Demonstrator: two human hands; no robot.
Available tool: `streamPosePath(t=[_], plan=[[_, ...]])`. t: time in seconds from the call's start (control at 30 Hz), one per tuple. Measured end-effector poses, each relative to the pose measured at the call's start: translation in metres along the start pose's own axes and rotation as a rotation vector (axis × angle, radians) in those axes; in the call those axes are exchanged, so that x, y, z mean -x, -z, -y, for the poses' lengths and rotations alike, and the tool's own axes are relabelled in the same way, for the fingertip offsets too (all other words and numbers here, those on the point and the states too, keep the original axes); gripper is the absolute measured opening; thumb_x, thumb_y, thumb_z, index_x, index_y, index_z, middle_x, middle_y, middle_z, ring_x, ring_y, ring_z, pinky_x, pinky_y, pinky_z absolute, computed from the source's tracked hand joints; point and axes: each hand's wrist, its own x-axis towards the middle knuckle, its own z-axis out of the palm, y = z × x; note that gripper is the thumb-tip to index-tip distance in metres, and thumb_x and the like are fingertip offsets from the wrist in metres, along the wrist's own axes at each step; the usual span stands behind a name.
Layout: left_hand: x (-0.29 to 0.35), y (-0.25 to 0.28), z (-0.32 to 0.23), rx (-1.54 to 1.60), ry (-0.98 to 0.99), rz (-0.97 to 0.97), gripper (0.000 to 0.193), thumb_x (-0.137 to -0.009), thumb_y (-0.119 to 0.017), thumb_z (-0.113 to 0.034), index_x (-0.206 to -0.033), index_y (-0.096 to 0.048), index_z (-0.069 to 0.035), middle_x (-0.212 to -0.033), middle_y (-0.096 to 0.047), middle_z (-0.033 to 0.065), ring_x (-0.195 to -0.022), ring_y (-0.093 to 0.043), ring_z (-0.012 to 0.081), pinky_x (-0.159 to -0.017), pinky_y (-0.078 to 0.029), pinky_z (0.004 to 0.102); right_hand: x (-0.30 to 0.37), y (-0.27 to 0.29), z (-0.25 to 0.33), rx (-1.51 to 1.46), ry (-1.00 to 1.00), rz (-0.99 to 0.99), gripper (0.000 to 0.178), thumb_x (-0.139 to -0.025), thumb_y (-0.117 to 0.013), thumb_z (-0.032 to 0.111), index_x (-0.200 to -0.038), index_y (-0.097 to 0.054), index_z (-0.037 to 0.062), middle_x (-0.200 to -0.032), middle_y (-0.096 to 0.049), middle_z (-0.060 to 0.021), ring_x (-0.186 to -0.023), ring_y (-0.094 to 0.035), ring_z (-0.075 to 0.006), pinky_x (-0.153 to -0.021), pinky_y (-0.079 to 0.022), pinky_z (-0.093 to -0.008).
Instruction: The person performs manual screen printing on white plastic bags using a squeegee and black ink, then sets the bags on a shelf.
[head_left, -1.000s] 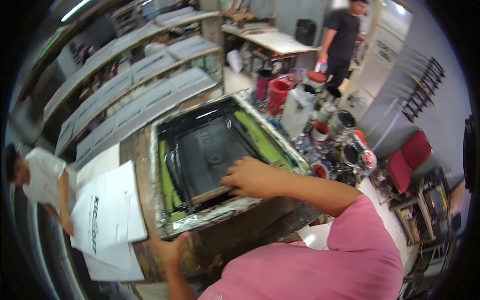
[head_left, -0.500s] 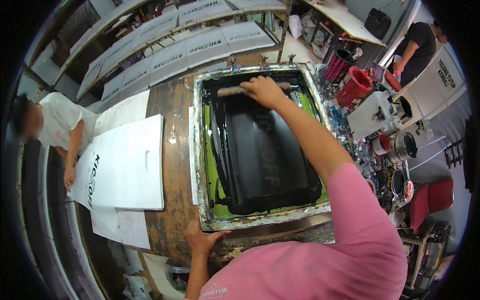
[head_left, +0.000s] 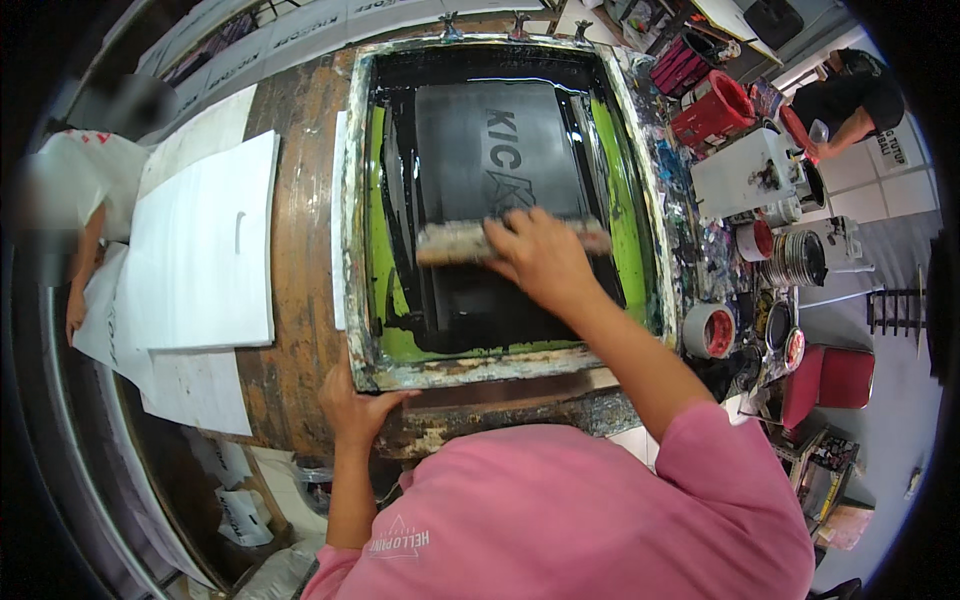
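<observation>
A screen printing frame [head_left: 652, 240] with a worn, paint-crusted rim lies on the wooden table, its mesh green at the sides and coated with black ink in the middle. My right hand [head_left: 545, 258] is closed around a squeegee [head_left: 452, 240] that spans the inked area crosswise, about midway along the screen. Beyond the squeegee, dark lettering shows in a greyer, wiped area. At the frame's near left corner, my left hand [head_left: 355, 405] grips the edge, thumb along the near side; its fingers are partly hidden.
A stack of white sheets [head_left: 205, 250] lies on the table to the left, where another person's hand [head_left: 76, 312] holds a sheet's edge. Clamps [head_left: 520, 28] line the frame's far side. Paint cans and a red bucket [head_left: 712, 108] crowd the right. Another person [head_left: 850, 105] stands farther right.
My right hand has drawn the squeegee from the far end toward me, uncovering a greyer strip with lettering. My left hand stays at the corner. The view has shifted.
</observation>
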Motion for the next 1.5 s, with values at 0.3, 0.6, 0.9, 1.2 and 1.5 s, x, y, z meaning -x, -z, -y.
streamPosePath(t=[0.3,0.6,0.9,1.2,1.5], plan=[[-0.001,0.008,-0.013,-0.037,0.076,-0.011,0.101,-0.054,-0.101,-0.059,-0.134,-0.069,-0.005,-0.095,-0.077,0.0164,-0.087,-0.074,0.0380,-0.079,-0.057,0.0481,0.067,0.052,0.068,-0.087,-0.123,0.304,0.037,-0.089,-0.080,0.036,-0.109,-0.066,0.0085,-0.106,-0.065,-0.0136,-0.099,-0.068,-0.0338,-0.076,-0.060,-0.0456],[-0.013,0.038,-0.079,0.883,0.140,-0.150,0.105,-0.076,-0.097,-0.009,-0.162,-0.037,0.001,-0.143,-0.062,0.0152,-0.124,-0.065,0.0227,-0.107,-0.054,0.0366,0.069,0.130,0.114,0.123,-0.060,-0.099,0.047,-0.089,-0.077,0.030,-0.127,-0.066,0.0046,-0.112,-0.062,-0.0144,-0.108,-0.059,-0.0349,-0.111,-0.034,-0.0639],[-0.061,0.023,-0.087,-0.372,-0.065,0.014,0.125,-0.085,-0.064,-0.084,-0.167,-0.028,0.004,-0.162,-0.034,0.0364,-0.159,-0.022,0.0493,-0.125,-0.010,0.0730,-0.054,0.229,0.080,0.268,0.044,-0.522,0.034,-0.087,-0.071,0.038,-0.098,-0.071,0.0057,-0.084,-0.066,-0.0104,-0.083,-0.065,-0.0313,-0.085,-0.042,-0.0494],[-0.045,-0.019,-0.076,-0.505,0.032,0.281,0.136,-0.077,-0.047,-0.100,-0.166,-0.032,0.002,-0.176,-0.021,0.0244,-0.165,-0.007,0.0424,-0.119,0.013,0.0803,-0.105,0.276,0.081,0.274,0.041,-0.578,0.034,-0.090,-0.060,0.033,-0.089,-0.069,0.0002,-0.077,-0.067,-0.0174,-0.074,-0.064,-0.0353,-0.080,-0.047,-0.0447],[-0.038,-0.029,-0.075,-0.483,0.044,0.250,0.136,-0.078,-0.050,-0.098,-0.164,-0.033,0.005,-0.177,-0.021,0.0228,-0.166,-0.008,0.0388,-0.118,0.012,0.0803,-0.125,0.287,0.102,0.095,-0.074,-0.586,0.036,-0.084,-0.059,0.029,-0.071,-0.064,-0.0047,-0.057,-0.059,-0.0171,-0.051,-0.058,-0.0294,-0.055,-0.047,-0.0414]])
